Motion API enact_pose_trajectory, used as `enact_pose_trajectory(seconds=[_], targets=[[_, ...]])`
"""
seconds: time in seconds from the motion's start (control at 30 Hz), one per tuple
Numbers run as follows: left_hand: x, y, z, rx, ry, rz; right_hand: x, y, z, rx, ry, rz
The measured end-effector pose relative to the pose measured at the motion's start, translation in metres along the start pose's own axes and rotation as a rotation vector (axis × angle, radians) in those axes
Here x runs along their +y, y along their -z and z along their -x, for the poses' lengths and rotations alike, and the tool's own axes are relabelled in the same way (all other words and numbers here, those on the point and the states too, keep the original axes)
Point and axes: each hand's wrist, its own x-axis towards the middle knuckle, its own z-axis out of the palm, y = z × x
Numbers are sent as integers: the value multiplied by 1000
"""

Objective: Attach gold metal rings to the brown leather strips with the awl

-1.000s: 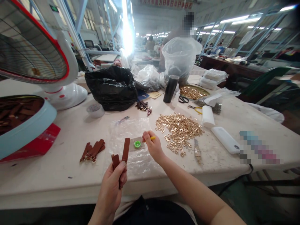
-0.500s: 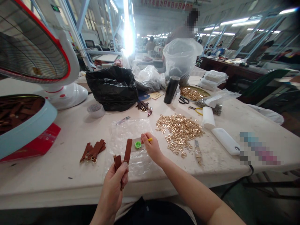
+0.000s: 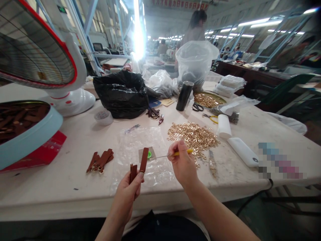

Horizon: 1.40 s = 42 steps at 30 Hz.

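Note:
My left hand [image 3: 129, 190] is closed around several brown leather straps [image 3: 144, 160], one of which stands up above the fingers. In my right hand [image 3: 182, 164] is a yellow-handled tool with a long thin metal shaft [image 3: 187, 152], pinched between thumb and fingers. Its shaft points left toward a small green cap [image 3: 149, 154], partly hidden behind the raised strap. The cap sits on a greyish square piece [image 3: 152, 149] on a clear plastic sheet [image 3: 125, 147]. To the left lies a small pile of brown straps with gold rings [image 3: 102, 160].
A heap of gold D-shaped rings [image 3: 194, 134] lies right of the sheet, near a utility knife [image 3: 212, 162]. Farther back are a black plastic bag [image 3: 122, 97], a black cylinder [image 3: 185, 96] and yellow-handled pliers [image 3: 210, 117]. At left stand a fan [image 3: 80, 67] and a round tin [image 3: 47, 129] of straps.
My right hand has moved right, away from the green cap, bringing the tool's thin shaft into sight. My left hand has shifted slightly right with the straps.

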Motion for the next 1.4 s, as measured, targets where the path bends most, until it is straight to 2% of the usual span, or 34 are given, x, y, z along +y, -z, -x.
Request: enact_pose_trajectory(seconds=[0.13,0.43,0.67,0.8,0.87,1.0,1.07,1.2,1.3,1.4], targets=[[3,-6,5,-21,-10,-25,-11,-5,13,-61,-73,-64],[7,-9,14,15,-24,-14,-5,-5,20,-126,-78,5],[7,-7,13,-33,-10,32,-19,3,18,-54,1,-81],[10,-8,12,-40,7,91,-24,12,21,-6,104,171],[11,-12,13,-46,13,111,-21,12,25,-127,37,338],[12,-18,17,-60,15,91,-8,6,31,-498,-141,480],[12,-19,18,-42,8,80,-1,1,31,-525,-131,519],[13,-16,19,1,-19,85,4,-1,30,-426,-146,455],[12,-15,20,3,-35,66,4,0,34,-530,-188,455],[12,-16,20,0,-61,25,3,1,37,-603,-157,509]])
